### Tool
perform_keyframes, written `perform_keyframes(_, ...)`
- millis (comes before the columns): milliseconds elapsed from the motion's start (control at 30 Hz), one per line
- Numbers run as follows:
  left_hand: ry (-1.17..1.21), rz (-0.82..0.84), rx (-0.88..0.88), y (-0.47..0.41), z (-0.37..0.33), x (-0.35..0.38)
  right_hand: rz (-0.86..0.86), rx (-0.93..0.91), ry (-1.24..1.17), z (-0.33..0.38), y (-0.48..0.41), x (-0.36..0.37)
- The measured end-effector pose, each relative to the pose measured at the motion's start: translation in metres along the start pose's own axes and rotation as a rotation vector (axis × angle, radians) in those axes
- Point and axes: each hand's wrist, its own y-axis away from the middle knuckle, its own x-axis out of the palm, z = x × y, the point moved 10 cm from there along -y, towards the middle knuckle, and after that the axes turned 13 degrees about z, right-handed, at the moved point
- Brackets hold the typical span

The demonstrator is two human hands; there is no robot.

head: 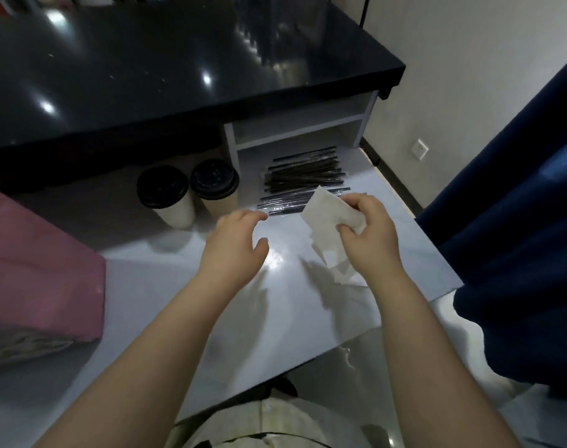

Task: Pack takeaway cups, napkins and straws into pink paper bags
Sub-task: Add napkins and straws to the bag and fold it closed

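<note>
My right hand [371, 231] pinches a white napkin [327, 218] and holds it above the grey table [178, 286]. More white napkin paper [343, 274] lies on the table just under that hand. My left hand [235, 244] hovers to the left of the napkin with relaxed fingers and holds nothing. Two takeaway cups with black lids [162, 187] [214, 179] stand side by side behind my left hand. A pile of wrapped black straws [305, 179] lies behind my right hand. A pink paper bag [39, 279] lies on its side at the left.
A glossy black counter [146, 59] overhangs the back of the table, with a white shelf unit [295, 124] under its right end. A dark blue curtain [518, 253] hangs close at the right. The table's front-right edge [340, 341] runs diagonally near my body.
</note>
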Motion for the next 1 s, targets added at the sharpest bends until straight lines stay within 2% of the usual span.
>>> perform_keyframes(133, -0.051, -0.097, 0.058, 0.012, 0.002, -0.061, -0.041, -0.051, -0.049, 0.057, -0.008, 0.012)
perform_keyframes(267, -0.135, -0.221, 0.079, 0.036, 0.012, -0.125, 0.035, -0.162, -0.101, 0.127, -0.019, 0.047)
perform_keyframes(467, -0.162, -0.368, 0.016, 0.086, 0.063, -0.211, 0.092, -0.35, -0.128, 0.239, -0.026, 0.099)
perform_keyframes(700, -0.044, -0.509, -0.126, 0.176, 0.171, -0.282, 0.227, -0.541, -0.251, 0.35, -0.007, 0.184)
perform_keyframes(800, 0.105, -0.521, -0.206, 0.218, 0.237, -0.301, 0.347, -0.585, -0.382, 0.385, 0.006, 0.227)
perform_keyframes(867, 0.126, -0.499, -0.237, 0.238, 0.276, -0.307, 0.416, -0.613, -0.443, 0.405, 0.013, 0.254)
perform_keyframes(1000, 0.217, -0.447, -0.165, 0.252, 0.318, -0.311, 0.492, -0.636, -0.398, 0.425, 0.025, 0.309)
